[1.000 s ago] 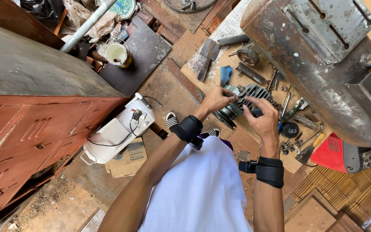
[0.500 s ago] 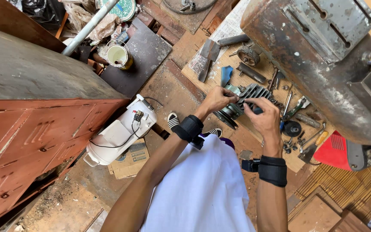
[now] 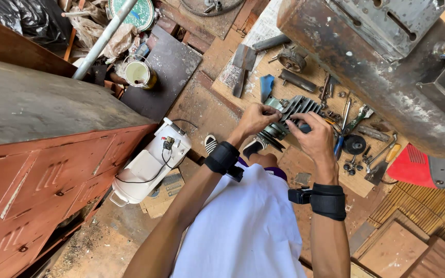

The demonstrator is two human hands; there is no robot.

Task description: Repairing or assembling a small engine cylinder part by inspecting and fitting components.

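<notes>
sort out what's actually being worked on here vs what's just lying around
In hand:
- finned grey metal engine part, held by the left hand and right hand

Lying about:
- hand tools on the board
- white appliance
- paint tin
- red cabinet
- red machine

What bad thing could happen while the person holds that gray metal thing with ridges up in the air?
The finned metal part is held in the air by the left hand and right hand alone. If the grip slipped, it might drop toward the sandalled foot below, or onto the loose tools spread on the board. The thin fins could also scrape bare fingers.
</notes>
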